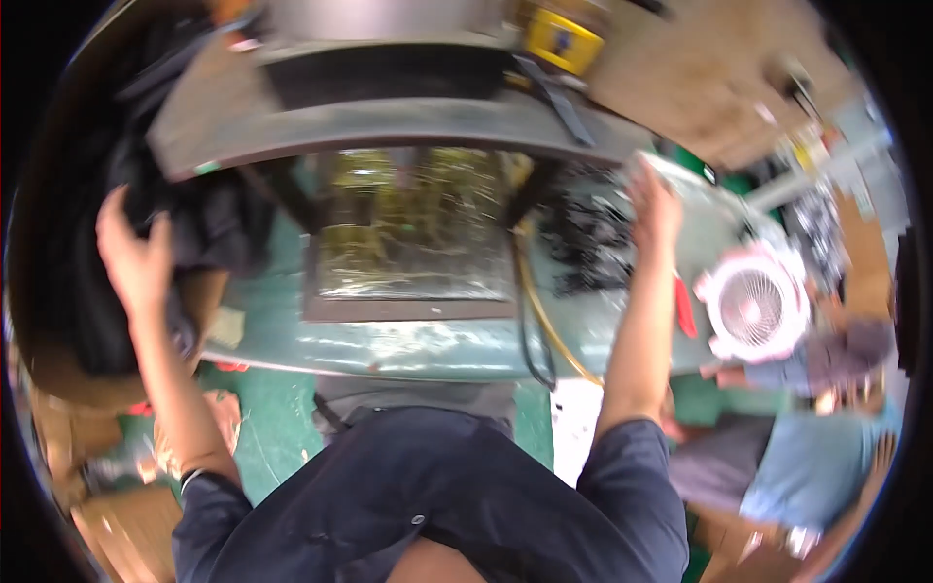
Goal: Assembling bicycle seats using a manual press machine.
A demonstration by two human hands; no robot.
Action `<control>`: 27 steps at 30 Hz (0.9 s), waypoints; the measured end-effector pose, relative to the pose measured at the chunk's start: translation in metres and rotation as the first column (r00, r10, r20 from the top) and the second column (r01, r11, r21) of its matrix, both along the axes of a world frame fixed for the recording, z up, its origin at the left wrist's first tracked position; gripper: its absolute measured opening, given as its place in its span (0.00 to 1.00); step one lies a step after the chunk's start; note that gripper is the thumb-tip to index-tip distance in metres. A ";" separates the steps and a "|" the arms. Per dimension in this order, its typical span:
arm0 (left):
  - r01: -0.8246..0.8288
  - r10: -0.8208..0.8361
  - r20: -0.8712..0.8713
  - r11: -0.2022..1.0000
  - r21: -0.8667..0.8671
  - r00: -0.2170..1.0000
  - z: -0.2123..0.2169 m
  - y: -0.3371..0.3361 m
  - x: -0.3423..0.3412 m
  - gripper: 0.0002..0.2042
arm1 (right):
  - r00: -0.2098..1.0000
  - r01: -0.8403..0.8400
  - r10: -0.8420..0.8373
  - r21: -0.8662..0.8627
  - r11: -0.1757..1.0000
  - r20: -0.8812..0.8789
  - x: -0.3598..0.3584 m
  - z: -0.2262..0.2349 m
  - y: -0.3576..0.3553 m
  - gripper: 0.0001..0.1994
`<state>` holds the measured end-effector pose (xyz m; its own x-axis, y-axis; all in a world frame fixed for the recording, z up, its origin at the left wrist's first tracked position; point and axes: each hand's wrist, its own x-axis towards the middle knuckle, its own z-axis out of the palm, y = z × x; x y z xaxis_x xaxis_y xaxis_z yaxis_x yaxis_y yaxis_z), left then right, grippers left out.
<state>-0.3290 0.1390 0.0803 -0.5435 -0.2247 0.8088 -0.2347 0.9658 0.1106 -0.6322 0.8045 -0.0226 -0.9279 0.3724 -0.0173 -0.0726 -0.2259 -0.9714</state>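
My left hand (136, 255) is raised at the left with its thumb held apart from the fingers and nothing in its grasp. Dark cloth (209, 223) heaps up beside it, partly in a brown cardboard box (206, 296). On the right, my right hand (656, 214) reaches forward near the shelf's corner. Motion blur smears its fingers, so their grip is unclear. A pile of small black pieces (588, 238) lies just left of that hand. Between both arms, a flat plate (413, 233) with a shiny, film-like, yellowish surface sits under the raised shelf.
The dark-edged shelf (389, 126) spans the green table (428, 352). A yellow hose (540, 311) hangs over the front edge. Right of my forearm are a red-handled object (685, 309) and a pink fan (753, 303). Another person in a blue shirt (807, 466) is at the right.
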 end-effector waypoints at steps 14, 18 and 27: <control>0.156 -0.069 -0.447 0.974 0.162 0.892 0.047 0.006 0.046 0.29 | 0.911 -0.260 0.275 0.946 -0.191 0.306 0.136 -0.015 0.068 0.31; 0.389 -0.141 -0.593 0.866 0.314 0.793 0.054 0.066 0.083 0.29 | 0.901 -0.228 0.310 0.939 -0.258 0.304 0.139 -0.019 0.064 0.33; 0.246 -0.151 -0.352 0.938 0.243 0.924 -0.011 0.130 0.080 0.38 | 0.888 -0.139 0.369 0.925 -0.355 0.275 0.133 -0.006 0.049 0.33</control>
<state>-0.2495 0.2694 0.0696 -0.3198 -0.3802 0.8678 0.0533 0.9073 0.4171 -0.4996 0.8533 -0.0289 -0.8831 -0.4598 0.0939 -0.4593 0.8878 0.0276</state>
